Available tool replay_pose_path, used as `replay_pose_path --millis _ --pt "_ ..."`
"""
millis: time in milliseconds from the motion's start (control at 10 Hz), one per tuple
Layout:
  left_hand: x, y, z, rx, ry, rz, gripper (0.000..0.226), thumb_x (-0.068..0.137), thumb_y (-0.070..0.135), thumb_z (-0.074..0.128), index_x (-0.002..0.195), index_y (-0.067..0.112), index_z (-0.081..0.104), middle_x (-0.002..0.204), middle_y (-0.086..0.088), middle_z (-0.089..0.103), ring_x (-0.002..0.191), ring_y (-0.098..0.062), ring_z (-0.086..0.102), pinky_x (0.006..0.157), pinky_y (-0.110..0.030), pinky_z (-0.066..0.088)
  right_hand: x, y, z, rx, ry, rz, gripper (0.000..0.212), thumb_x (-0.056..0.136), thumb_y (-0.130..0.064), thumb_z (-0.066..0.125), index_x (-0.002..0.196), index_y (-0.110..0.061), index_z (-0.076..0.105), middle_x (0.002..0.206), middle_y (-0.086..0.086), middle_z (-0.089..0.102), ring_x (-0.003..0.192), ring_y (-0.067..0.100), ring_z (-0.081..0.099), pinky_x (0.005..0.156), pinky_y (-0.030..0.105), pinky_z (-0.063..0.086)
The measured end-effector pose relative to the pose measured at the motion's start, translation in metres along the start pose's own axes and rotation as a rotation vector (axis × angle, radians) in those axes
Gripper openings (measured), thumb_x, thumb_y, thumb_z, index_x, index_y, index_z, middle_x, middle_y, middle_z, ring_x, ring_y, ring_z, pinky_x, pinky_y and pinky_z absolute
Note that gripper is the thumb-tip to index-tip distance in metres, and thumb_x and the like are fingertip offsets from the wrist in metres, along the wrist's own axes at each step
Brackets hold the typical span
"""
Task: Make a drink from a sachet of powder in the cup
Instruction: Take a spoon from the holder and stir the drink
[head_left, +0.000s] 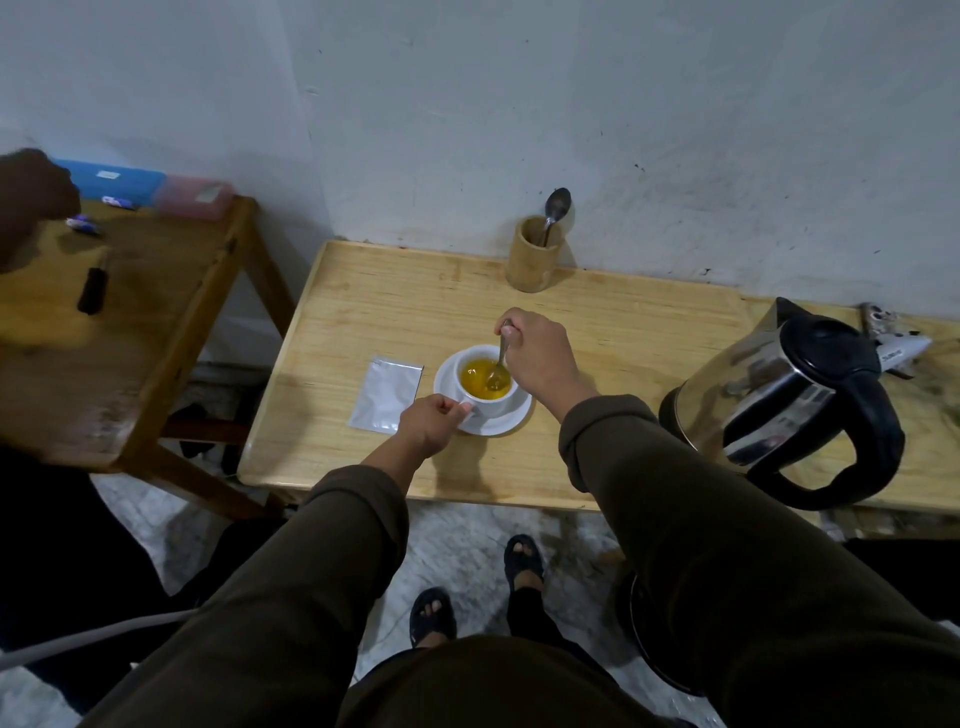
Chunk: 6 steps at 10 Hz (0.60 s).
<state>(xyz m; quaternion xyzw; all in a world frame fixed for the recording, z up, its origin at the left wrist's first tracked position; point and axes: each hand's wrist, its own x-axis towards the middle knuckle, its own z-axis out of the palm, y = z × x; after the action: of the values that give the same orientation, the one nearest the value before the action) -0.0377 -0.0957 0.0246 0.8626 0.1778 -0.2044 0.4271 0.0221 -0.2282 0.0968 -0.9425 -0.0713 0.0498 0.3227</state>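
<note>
A white cup (485, 406) stands on a white saucer (514, 422) in the middle of the light wooden table (623, 332). Orange-yellow liquid (480, 376) fills the cup. My right hand (540, 358) holds a metal spoon (500, 366) whose bowl dips into the liquid. My left hand (434, 423) pinches the cup's handle at its near left side. A flat silver sachet (385, 394) lies on the table just left of the saucer, partly under my left hand.
A steel and black kettle (789, 400) sits at the right. At the back, by the wall, a wooden holder (535, 254) has a spoon in it. Left is a second wooden table (130, 322) with boxes, and another person's hand (26, 197).
</note>
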Motion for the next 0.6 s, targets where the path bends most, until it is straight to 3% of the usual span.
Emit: replay_pose_path --millis 100,300,400,600 --pt "0.0 -0.001 0.001 -0.007 0.006 -0.004 0.047 0.093 0.045 0.048 0.112 0.006 0.063 0.118 -0.013 0.065 0.111 -0.029 0.058 0.094 -0.036 0.044 -0.004 -0.001 0.003 0.048 0.007 -0.007 0.026 0.095 -0.01 0.041 0.102 -0.008 0.066 0.108 0.013 0.067 0.1 0.027 0.06 0.086 0.034 0.047" --pt "0.001 -0.001 0.001 0.021 0.002 0.001 0.048 0.093 0.046 0.046 0.115 0.006 0.063 0.12 -0.013 0.065 0.112 -0.029 0.058 0.095 -0.036 0.044 -0.005 -0.003 0.002 0.171 -0.064 0.021 0.024 0.094 -0.009 0.043 0.094 -0.008 0.067 0.096 0.011 0.07 0.093 0.027 0.067 0.087 0.04 0.053" --pt "0.002 -0.001 0.001 0.025 0.001 -0.002 0.049 0.093 0.046 0.046 0.117 0.007 0.062 0.122 -0.012 0.064 0.113 -0.029 0.057 0.096 -0.036 0.044 -0.004 0.0 -0.001 0.128 -0.061 0.019 0.023 0.094 -0.009 0.041 0.091 -0.008 0.063 0.091 0.01 0.067 0.09 0.029 0.065 0.082 0.04 0.051" --pt "0.002 -0.002 0.001 0.036 0.005 0.001 0.048 0.094 0.046 0.046 0.117 0.008 0.062 0.121 -0.012 0.064 0.112 -0.029 0.058 0.094 -0.035 0.044 -0.006 0.006 0.003 0.03 0.033 -0.053 0.026 0.095 -0.01 0.041 0.103 -0.008 0.066 0.105 0.015 0.066 0.096 0.027 0.061 0.086 0.036 0.048"
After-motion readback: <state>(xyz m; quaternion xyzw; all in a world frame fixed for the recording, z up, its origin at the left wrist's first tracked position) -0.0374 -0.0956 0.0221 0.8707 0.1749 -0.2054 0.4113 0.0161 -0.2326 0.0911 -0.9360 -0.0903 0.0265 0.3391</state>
